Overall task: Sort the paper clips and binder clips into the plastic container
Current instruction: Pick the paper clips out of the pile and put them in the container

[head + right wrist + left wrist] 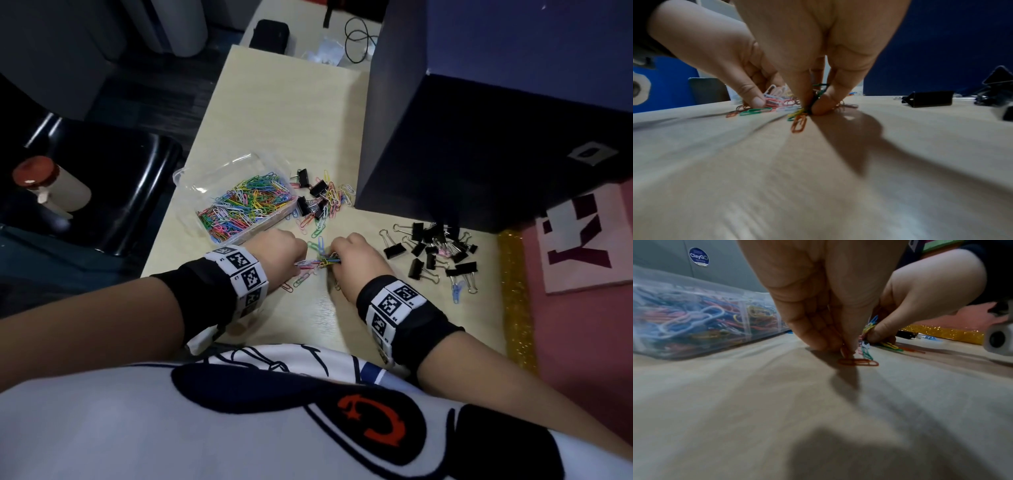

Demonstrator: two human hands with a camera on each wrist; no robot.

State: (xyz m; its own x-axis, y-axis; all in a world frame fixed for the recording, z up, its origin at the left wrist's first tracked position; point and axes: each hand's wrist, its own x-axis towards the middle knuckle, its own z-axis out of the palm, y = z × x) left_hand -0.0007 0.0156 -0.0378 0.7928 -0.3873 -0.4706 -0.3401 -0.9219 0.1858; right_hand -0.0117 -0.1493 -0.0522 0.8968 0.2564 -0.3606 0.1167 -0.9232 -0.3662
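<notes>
My left hand (281, 251) and right hand (356, 258) both pinch paper clips (320, 262) low on the surface (291, 102). Plastic container (239, 202) sits just beyond.

Pale wooden desk (281, 113) beside a dark blue partition (479, 102); black chair (113, 185) left of the desk.
</notes>
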